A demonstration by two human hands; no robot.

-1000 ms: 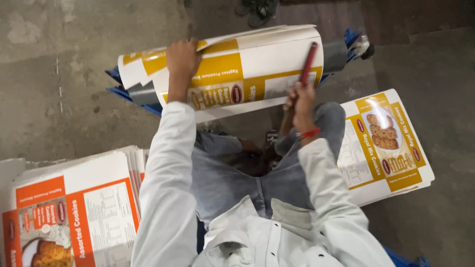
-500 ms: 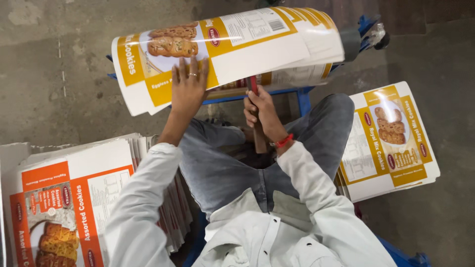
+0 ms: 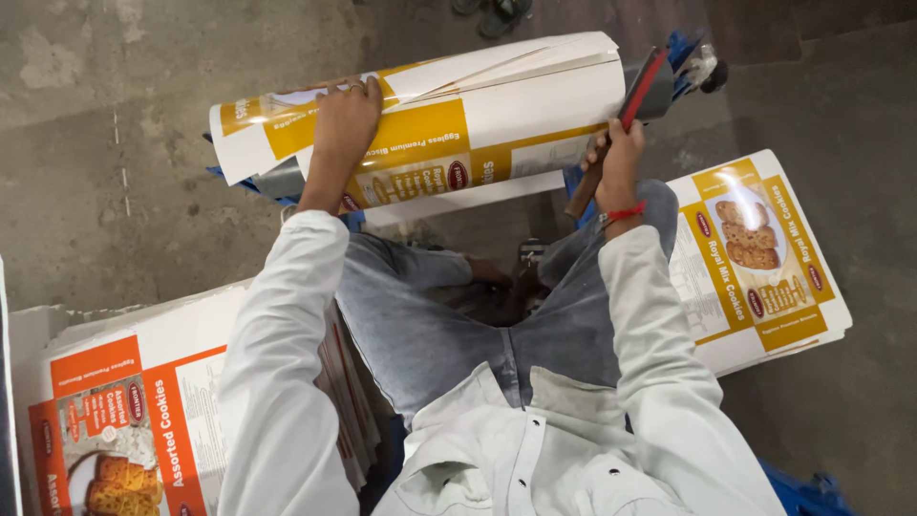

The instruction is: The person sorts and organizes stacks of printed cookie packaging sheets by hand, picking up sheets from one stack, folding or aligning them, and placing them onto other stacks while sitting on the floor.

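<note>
A curled yellow-and-white cardboard sheet (image 3: pixel 449 124) is held across a blue stand (image 3: pixel 683 57) above the knees. It is pressed down by the left hand (image 3: pixel 346 119), palm flat, fingers over its top edge. A red-edged, wooden-handled tool (image 3: pixel 626 119) is gripped tightly in the right hand (image 3: pixel 619 158) at the sheet's right end. If that pressing hand is eased, the springy sheet could be uncurled and slid off; the tool could be skidded toward the knees.
</note>
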